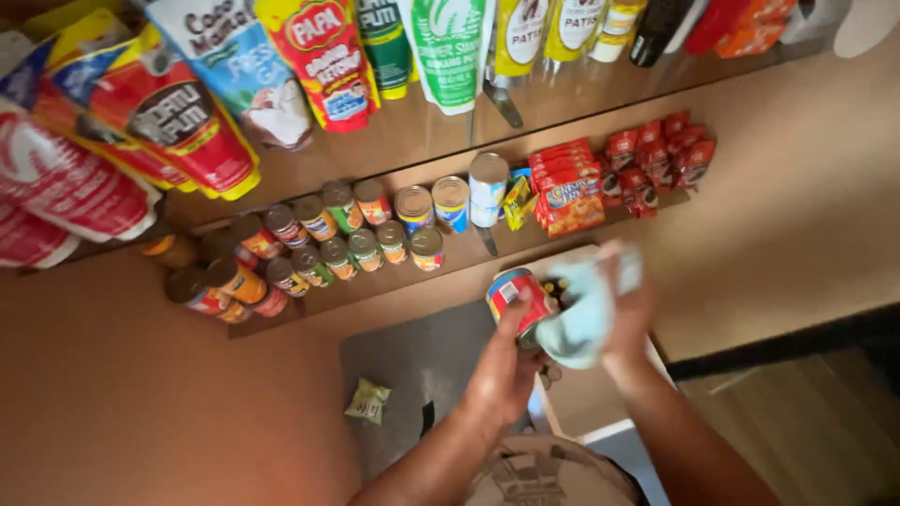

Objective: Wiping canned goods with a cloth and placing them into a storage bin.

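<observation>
Hands grip things: left hand [502,361] holds a can [518,300], blurred right hand [626,314] clutches a cloth [583,314] partly hiding it.

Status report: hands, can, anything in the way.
Left hand grips the can. Right hand holds a blue cloth against it. Shelf cans apart; nothing in the way.

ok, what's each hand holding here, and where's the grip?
Left hand holds a red-labelled can around its side, thumb up along the label. Right hand grips a bunched light blue cloth, pressed against the can's end. The image is motion-blurred.
</observation>
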